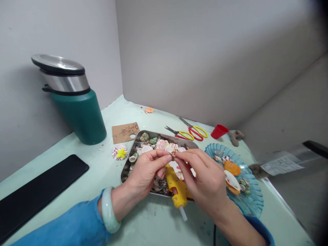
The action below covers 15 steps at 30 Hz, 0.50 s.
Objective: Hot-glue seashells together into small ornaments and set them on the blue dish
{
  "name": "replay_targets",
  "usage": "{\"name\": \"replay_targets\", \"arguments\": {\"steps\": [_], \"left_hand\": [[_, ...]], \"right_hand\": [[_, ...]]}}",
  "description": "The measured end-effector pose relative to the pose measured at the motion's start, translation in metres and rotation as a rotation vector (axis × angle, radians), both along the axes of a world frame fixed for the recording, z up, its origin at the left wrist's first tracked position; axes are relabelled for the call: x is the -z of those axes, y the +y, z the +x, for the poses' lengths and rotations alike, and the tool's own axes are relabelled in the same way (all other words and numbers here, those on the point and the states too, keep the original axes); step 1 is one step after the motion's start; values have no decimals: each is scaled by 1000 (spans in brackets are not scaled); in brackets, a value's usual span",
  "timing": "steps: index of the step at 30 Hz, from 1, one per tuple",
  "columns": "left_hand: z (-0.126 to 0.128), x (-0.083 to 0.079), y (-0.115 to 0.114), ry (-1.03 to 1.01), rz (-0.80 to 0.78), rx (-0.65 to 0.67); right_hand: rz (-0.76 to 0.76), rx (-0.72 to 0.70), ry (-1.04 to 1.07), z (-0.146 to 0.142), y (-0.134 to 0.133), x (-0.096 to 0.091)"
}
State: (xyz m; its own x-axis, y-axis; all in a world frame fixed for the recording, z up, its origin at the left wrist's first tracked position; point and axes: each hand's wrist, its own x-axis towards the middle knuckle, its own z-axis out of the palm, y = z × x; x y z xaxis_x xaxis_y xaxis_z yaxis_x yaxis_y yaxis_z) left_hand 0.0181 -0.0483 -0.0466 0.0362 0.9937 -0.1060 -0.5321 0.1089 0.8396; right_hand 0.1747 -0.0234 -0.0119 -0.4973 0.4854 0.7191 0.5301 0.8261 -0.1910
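Left hand [147,167] and right hand [206,174] both pinch this tiny brown piece [173,154], so it's smack between them above the metal tray [176,140], neither nearer. Can't tell its long axis tbh.

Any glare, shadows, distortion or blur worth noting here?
Head view: glare on the steel lid; shadow on the left wall; green bottle leaning, probably lens distortion; upper right corner dark; text on the printed label unreadable; held brown piece too soft to identify.
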Motion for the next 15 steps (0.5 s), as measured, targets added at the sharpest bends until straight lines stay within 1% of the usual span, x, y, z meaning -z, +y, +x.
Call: {"name": "replay_targets", "arguments": {"steps": [7,15], "left_hand": [[1,0,1,23,16,1],[1,-2,0,65,35,-5]], "right_hand": [[-14,-9,-2,0,0,2],[-31,-8,-7,0,-1,-1]]}}
